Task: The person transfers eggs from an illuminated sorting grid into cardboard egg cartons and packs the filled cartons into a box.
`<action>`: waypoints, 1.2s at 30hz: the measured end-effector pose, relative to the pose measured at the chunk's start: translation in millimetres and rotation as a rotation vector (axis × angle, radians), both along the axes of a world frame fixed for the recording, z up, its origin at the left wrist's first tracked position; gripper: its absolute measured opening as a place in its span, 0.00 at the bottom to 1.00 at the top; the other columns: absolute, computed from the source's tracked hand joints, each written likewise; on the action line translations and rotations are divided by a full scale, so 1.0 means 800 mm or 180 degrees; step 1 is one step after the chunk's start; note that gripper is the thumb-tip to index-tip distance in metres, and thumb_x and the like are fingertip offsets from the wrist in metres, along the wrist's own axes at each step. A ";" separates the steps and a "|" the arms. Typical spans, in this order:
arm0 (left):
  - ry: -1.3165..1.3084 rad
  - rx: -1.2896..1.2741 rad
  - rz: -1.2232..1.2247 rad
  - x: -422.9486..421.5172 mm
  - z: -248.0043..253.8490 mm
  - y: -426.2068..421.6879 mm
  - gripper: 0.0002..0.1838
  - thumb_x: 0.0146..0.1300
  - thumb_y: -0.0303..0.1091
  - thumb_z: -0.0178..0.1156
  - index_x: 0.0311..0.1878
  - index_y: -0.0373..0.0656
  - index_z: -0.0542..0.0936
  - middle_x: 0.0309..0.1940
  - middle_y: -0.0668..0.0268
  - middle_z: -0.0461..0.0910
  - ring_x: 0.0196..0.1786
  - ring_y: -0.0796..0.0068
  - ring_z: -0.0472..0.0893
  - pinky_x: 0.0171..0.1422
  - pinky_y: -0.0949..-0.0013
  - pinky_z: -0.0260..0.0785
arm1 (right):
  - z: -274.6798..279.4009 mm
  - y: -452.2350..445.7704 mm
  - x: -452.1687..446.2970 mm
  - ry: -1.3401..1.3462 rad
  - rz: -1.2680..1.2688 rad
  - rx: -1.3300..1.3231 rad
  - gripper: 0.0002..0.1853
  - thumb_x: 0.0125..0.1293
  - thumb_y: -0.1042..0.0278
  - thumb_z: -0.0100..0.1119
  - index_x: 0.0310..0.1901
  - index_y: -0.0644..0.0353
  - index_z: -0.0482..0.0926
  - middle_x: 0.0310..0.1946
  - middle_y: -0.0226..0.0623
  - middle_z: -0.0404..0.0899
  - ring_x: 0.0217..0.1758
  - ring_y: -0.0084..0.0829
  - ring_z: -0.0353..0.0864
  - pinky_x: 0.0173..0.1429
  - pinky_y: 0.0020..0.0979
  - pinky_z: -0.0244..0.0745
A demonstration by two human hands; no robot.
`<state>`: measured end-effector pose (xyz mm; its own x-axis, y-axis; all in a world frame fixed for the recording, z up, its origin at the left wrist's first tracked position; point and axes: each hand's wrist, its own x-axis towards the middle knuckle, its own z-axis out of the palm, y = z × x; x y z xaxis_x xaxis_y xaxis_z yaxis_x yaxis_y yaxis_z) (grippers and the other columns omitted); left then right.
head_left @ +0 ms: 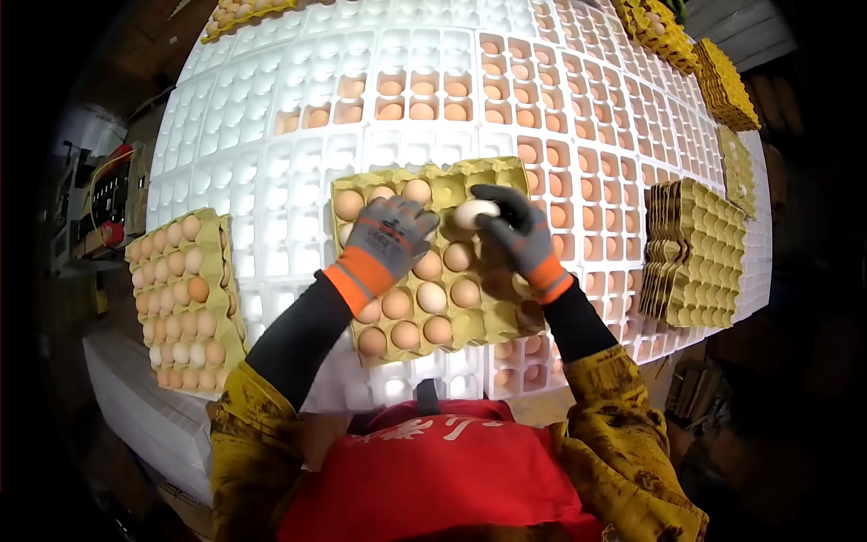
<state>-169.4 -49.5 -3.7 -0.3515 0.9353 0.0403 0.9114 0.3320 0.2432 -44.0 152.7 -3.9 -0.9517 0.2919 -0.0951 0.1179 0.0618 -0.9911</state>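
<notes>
A yellow-green egg tray [467,323] lies in front of me on white foam trays, with several brown eggs in its left and middle cups and bare cups at the right. My right hand [519,226], in a grey and orange glove, holds a pale egg [476,214] between thumb and fingers above the tray's right part. My left hand [390,239], gloved alike, lies palm down over the tray's left-middle eggs with its fingers bent. Whatever is under its fingers is hidden. A brown egg [428,265] shows just below its fingertips.
White foam trays [316,163] cover the table, several holding brown eggs at the right. A stack of egg-filled trays [226,298] stands left. Stacked cardboard trays [695,253] stand right, with more yellow trays [725,83] at the back right.
</notes>
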 end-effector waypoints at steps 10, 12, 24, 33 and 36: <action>-0.1683 0.0731 0.1031 0.065 0.024 -0.031 0.14 0.68 0.37 0.58 0.53 0.45 0.79 0.43 0.65 0.81 0.41 0.68 0.81 0.46 0.66 0.75 | 0.017 -0.030 0.017 -0.0439 0.1222 0.3286 0.18 0.56 0.58 0.70 0.43 0.57 0.78 0.48 0.44 0.73 0.50 0.48 0.79 0.52 0.44 0.78; -0.0334 -0.0649 0.0532 0.072 0.016 -0.008 0.15 0.62 0.38 0.62 0.51 0.46 0.80 0.48 0.61 0.80 0.47 0.57 0.81 0.48 0.56 0.74 | 0.018 -0.010 0.029 -0.0206 0.0724 0.2144 0.20 0.56 0.63 0.70 0.51 0.56 0.79 0.48 0.42 0.78 0.50 0.43 0.80 0.54 0.40 0.78; -0.1906 0.1437 0.1880 -0.039 0.017 -0.024 0.21 0.66 0.28 0.55 0.62 0.47 0.80 0.55 0.59 0.80 0.43 0.65 0.84 0.45 0.65 0.78 | 0.024 -0.048 0.088 -0.0237 0.1426 0.3870 0.27 0.55 0.55 0.70 0.58 0.49 0.80 0.65 0.45 0.70 0.46 0.46 0.80 0.49 0.45 0.78; -0.0088 -0.0552 0.0620 -0.050 0.017 0.036 0.15 0.58 0.40 0.71 0.44 0.43 0.84 0.69 0.54 0.67 0.53 0.52 0.80 0.57 0.56 0.78 | 0.055 0.028 0.009 -0.0371 0.0049 0.0896 0.23 0.55 0.66 0.76 0.54 0.60 0.83 0.58 0.44 0.76 0.61 0.39 0.78 0.61 0.38 0.75; -0.0492 0.0596 0.1203 -0.061 0.015 0.001 0.21 0.54 0.41 0.74 0.48 0.42 0.84 0.68 0.55 0.70 0.59 0.52 0.80 0.59 0.56 0.77 | 0.057 0.030 -0.061 0.0188 0.0067 0.1491 0.22 0.57 0.64 0.75 0.52 0.61 0.83 0.57 0.44 0.77 0.61 0.42 0.77 0.63 0.41 0.74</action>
<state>-218.4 -49.1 8.5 -0.6822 0.7218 0.1168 0.6829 0.5719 0.4546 -92.5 177.1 41.5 -0.9577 0.2711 0.0968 0.0562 0.5057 -0.8609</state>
